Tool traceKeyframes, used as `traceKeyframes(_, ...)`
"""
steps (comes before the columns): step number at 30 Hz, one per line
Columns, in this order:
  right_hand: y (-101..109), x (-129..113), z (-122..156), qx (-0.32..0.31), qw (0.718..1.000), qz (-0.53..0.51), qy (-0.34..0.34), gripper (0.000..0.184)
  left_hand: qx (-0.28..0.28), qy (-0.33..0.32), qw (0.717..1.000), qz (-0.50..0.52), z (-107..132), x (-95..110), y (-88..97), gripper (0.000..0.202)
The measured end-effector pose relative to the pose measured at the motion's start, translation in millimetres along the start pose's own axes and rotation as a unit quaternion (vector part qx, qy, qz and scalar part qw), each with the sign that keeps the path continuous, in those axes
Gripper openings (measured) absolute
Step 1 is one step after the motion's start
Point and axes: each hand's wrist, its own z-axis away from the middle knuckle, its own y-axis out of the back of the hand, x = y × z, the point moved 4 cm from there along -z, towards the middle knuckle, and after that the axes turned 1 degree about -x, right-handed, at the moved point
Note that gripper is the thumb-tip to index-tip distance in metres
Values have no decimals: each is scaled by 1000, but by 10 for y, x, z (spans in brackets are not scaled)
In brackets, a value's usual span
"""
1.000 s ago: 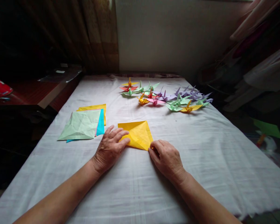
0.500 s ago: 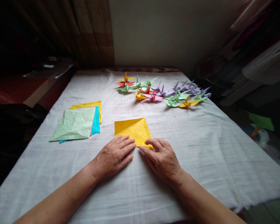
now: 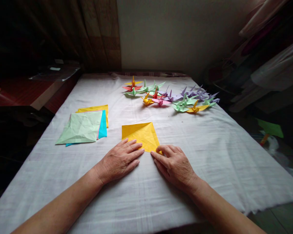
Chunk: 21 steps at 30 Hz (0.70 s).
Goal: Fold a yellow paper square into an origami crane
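The yellow folded paper (image 3: 140,135) lies flat on the white cloth (image 3: 210,156) as a diamond-like shape with one diagonal crease across it. Both hands are at its near edge. The left hand (image 3: 119,161) is spread palm down, fingers straight and holding nothing, with the fingertips resting on the paper's near-left edge. The right hand (image 3: 174,164) is also palm down with the fingers loosely bent. Its thumb and forefinger meet the paper's near-right corner, but whether they nip the corner or only press it I cannot tell.

By the look of it, the step in hand is flattening and squaring that near edge. Any further crease would call for the left fingertips to pin the paper while the corner is kept true, because thin paper slides easily on cloth.

Left of the yellow paper and apart from it lies a loose stack of sheets, with a creased mint-green sheet (image 3: 81,127) on top and cyan and yellow showing beneath. Well beyond the paper, toward the wall, stands a cluster of finished paper cranes (image 3: 171,97) in red, green, orange, pink and purple.
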Motion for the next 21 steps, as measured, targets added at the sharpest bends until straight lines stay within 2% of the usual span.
traceKeyframes(5, 59, 76, 103, 15, 1000, 1, -4, 22, 3, 7, 1000, -17, 125, -125, 44, 38)
traceKeyframes(13, 19, 133, 151, 31, 999, -45, -1, 23, 13, 38, 996, -82, 421, -313, 203, 38)
traceKeyframes(18, 42, 142, 193, 71, 996, -53, 11, 21, 17, 44, 994, -96, 396, -326, 221, 34)
traceKeyframes(21, 51, 139, 196, 86, 995, -50, 17, 20, 30, 48, 992, -113, 306, -262, 262, 27)
